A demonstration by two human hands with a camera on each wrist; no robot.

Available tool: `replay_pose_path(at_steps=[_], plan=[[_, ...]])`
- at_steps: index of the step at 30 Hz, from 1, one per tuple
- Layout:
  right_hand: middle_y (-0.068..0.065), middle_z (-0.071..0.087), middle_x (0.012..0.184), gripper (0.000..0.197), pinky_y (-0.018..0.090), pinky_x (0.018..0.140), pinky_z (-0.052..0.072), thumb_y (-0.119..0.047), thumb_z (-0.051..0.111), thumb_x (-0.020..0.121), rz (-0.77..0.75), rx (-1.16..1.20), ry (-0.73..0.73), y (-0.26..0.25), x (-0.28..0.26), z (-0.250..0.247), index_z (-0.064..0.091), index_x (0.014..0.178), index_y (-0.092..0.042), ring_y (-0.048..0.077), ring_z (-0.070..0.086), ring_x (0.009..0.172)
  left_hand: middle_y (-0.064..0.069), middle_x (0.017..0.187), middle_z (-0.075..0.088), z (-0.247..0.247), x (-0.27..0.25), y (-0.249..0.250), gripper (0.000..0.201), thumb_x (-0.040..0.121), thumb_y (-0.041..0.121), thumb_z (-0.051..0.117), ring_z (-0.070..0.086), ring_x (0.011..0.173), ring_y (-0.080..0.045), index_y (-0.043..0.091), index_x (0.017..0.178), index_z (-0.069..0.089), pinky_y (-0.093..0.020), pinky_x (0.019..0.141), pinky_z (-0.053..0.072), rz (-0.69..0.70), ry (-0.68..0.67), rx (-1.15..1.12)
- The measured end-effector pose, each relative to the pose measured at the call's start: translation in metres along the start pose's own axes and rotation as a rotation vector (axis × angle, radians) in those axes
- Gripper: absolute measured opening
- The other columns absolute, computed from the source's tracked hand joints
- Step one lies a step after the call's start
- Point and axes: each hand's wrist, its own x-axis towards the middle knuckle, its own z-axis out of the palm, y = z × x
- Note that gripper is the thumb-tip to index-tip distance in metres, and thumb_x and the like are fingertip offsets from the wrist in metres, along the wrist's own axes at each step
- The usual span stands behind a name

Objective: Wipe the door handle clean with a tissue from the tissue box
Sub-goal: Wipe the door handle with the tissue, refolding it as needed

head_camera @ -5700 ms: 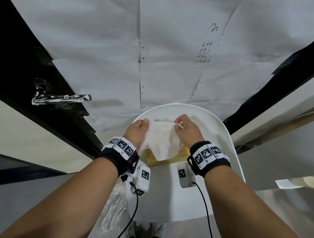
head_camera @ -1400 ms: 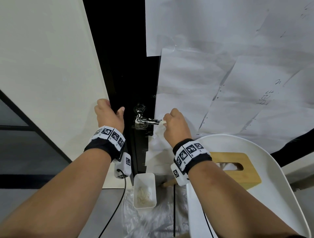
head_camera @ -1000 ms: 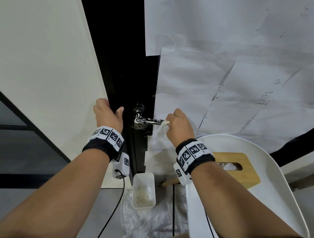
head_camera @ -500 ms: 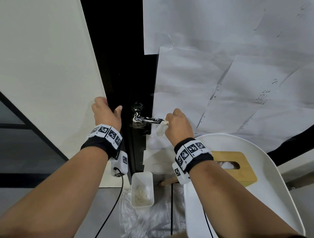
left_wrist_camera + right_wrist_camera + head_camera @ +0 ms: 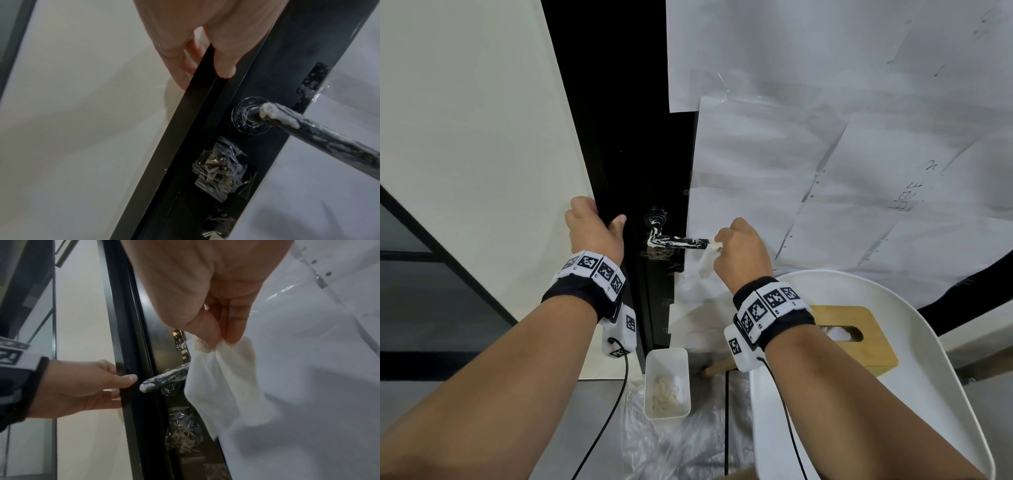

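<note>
The black lever door handle (image 5: 674, 241) is smeared with white paste, thickest near its round base (image 5: 249, 115). My right hand (image 5: 717, 245) pinches a white tissue (image 5: 707, 262) between thumb and fingers at the handle's free end. In the right wrist view the tissue (image 5: 226, 386) hangs down and covers that end of the handle (image 5: 166, 379). My left hand (image 5: 595, 229) grips the black door edge (image 5: 619, 137), thumb in front and fingers behind (image 5: 205, 56). The wooden tissue box (image 5: 859, 339) lies on the white chair (image 5: 893, 411) at the right.
White paper sheets (image 5: 825, 171) cover the door to the right of the handle. On the floor below stands a white tray (image 5: 654, 363) holding pale scraps, on a clear plastic sheet (image 5: 671, 445). A cream wall (image 5: 465, 137) is on the left.
5.7 s ago both hands held the tissue above the box; now they are at the door. Over the last second the right hand stayed at the handle's end and the left hand kept its grip.
</note>
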Motion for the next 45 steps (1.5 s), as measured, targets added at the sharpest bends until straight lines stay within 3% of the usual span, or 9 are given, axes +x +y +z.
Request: replay_pose_path(at_steps=[8,14,18,22,27,32,38,42,45], plan=[[0.013,0.05,0.1,0.034,0.038,0.068,0.049,0.012,0.043,0.075,-0.043,-0.046,-0.054,-0.003,-0.002,0.004,0.065,0.099,0.001,0.029,0.05,0.089,-0.014,0.111,0.048,0.0,0.0,0.0,0.041,0.085,0.021,0.07,0.05,0.075,-0.026,0.007,0.11,0.041,-0.035,0.063,0.042,0.0,0.0,0.014],[0.009,0.051,0.099,0.025,0.032,0.063,0.041,0.0,0.049,0.075,0.042,-0.134,-0.019,0.0,-0.007,-0.014,0.064,0.095,-0.005,0.029,0.05,0.092,-0.015,0.109,0.048,-0.001,0.001,0.0,0.04,0.084,0.021,0.071,0.049,0.073,-0.025,0.006,0.108,0.042,-0.035,0.061,0.041,0.013,-0.001,0.018],[0.012,0.051,0.101,0.026,0.036,0.065,0.046,0.005,0.048,0.077,0.056,-0.092,0.04,0.005,0.001,-0.017,0.065,0.095,-0.003,0.031,0.051,0.09,-0.015,0.11,0.048,-0.001,0.0,0.0,0.041,0.084,0.02,0.071,0.048,0.074,-0.025,0.006,0.109,0.042,-0.034,0.062,0.041,0.016,0.0,0.012],[0.012,0.048,0.101,0.02,0.037,0.065,0.05,0.005,0.051,0.081,-0.017,-0.063,-0.03,0.004,0.003,0.003,0.065,0.094,-0.002,0.031,0.053,0.085,-0.016,0.111,0.048,0.0,0.0,-0.001,0.041,0.084,0.02,0.071,0.048,0.075,-0.025,0.006,0.11,0.042,-0.034,0.063,0.041,0.015,-0.001,0.013],[0.014,0.047,0.103,0.019,0.041,0.07,0.053,0.005,0.051,0.083,0.043,-0.004,-0.042,0.006,0.004,0.011,0.064,0.096,0.001,0.033,0.056,0.081,-0.016,0.112,0.047,-0.001,0.0,0.0,0.042,0.085,0.02,0.07,0.048,0.076,-0.026,0.005,0.111,0.041,-0.034,0.064,0.04,0.019,-0.007,0.018],[0.017,0.05,0.107,0.024,0.038,0.079,0.051,-0.001,0.048,0.085,0.142,0.031,-0.085,0.006,0.005,0.006,0.062,0.105,0.0,0.035,0.057,0.088,-0.015,0.112,0.047,-0.002,0.001,0.0,0.041,0.085,0.02,0.07,0.05,0.075,-0.026,0.006,0.11,0.041,-0.035,0.064,0.042,0.013,-0.011,0.007],[0.016,0.048,0.103,0.018,0.038,0.072,0.052,0.005,0.049,0.082,0.123,0.033,-0.033,0.007,0.001,0.011,0.061,0.095,0.002,0.035,0.056,0.08,-0.015,0.111,0.048,-0.001,0.0,-0.002,0.041,0.085,0.021,0.07,0.05,0.074,-0.027,0.006,0.11,0.041,-0.036,0.062,0.043,0.016,-0.014,0.019],[0.014,0.047,0.106,0.022,0.035,0.073,0.05,0.002,0.051,0.084,0.111,0.032,-0.088,0.007,0.001,0.01,0.059,0.104,0.0,0.034,0.057,0.084,-0.014,0.111,0.047,-0.001,0.0,-0.001,0.04,0.085,0.021,0.07,0.049,0.075,-0.027,0.006,0.11,0.041,-0.035,0.063,0.042,0.011,-0.012,0.013],[0.014,0.051,0.105,0.023,0.034,0.073,0.047,-0.001,0.051,0.084,0.132,0.026,-0.051,0.011,0.002,0.001,0.062,0.104,-0.001,0.033,0.057,0.086,-0.015,0.111,0.047,-0.001,0.0,-0.003,0.04,0.085,0.021,0.069,0.049,0.074,-0.027,0.006,0.11,0.041,-0.035,0.062,0.04,0.025,-0.013,0.013]])
